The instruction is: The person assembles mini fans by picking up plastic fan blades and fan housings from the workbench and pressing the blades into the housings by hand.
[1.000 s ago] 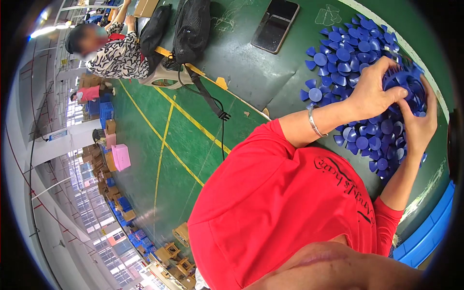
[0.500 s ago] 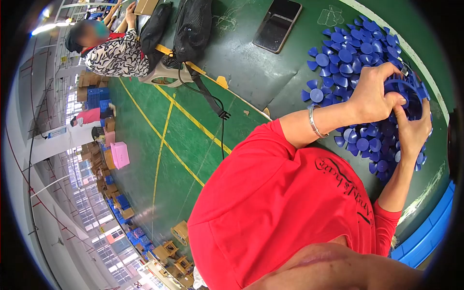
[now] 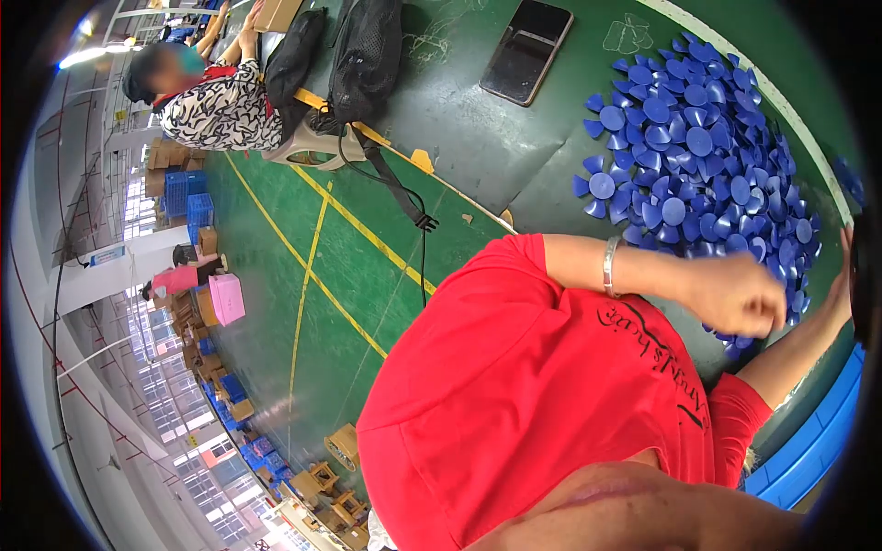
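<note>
Many blue fan-shaped plastic pieces with round centres (image 3: pixel 698 140) lie heaped on the green tabletop (image 3: pixel 459 119). My left hand (image 3: pixel 740 296), below a silver bracelet (image 3: pixel 609 264), hovers over the near side of the heap. Its fingers look curled but are smeared by motion; nothing can be made out in them. My right hand (image 3: pixel 840 285) is at the far right edge, beside the heap, its fingers partly cut off by the dark rim. Just beyond them a blurred blue part (image 3: pixel 851 182) shows at the edge; whether the hand touches it is unclear.
A dark phone (image 3: pixel 526 51) lies on the table beside the heap. Black mesh bags (image 3: pixel 367 60) and a strap (image 3: pixel 390 179) are at the table edge, by a beige chair (image 3: pixel 312 147). A person in a patterned top (image 3: pixel 220 112) works nearby. Blue plastic (image 3: pixel 818 441) is at lower right.
Both hands were together around a blue ring-shaped part over the heap. They have parted: my left hand moved down towards my body, my right hand towards the right edge. The ring has left the heap.
</note>
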`<state>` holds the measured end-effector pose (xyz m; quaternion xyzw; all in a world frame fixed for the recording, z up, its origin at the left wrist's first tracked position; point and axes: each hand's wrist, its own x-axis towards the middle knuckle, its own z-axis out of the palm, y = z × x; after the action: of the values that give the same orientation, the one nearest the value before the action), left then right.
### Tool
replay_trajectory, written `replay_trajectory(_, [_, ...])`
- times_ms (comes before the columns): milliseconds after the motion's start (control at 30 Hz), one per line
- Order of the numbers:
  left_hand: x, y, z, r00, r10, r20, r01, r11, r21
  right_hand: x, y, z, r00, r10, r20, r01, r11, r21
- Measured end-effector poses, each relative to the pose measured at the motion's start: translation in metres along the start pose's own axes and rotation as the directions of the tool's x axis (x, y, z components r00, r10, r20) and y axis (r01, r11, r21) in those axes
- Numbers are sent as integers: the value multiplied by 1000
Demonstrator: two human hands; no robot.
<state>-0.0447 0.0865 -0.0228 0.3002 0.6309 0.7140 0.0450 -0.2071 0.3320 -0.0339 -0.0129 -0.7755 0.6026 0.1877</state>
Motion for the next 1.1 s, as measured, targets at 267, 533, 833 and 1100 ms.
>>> replay_trajectory(267, [-35,-44,52,675,-89,733,139,990,-8,-17,-47,0,959,-115,259,193,934,-302])
replay_trajectory(533, [-34,-56,46,659,-281,698,398,918,-6,-19,21,-66,845,180,504,79,889,-451])
replay_trajectory(833, [-32,-54,44,653,-353,670,519,853,-58,-71,71,-106,869,332,366,-59,805,-591])
replay_trajectory(1100, [-28,-44,38,601,-385,700,548,836,-11,-83,42,-88,884,273,380,-49,861,-506])
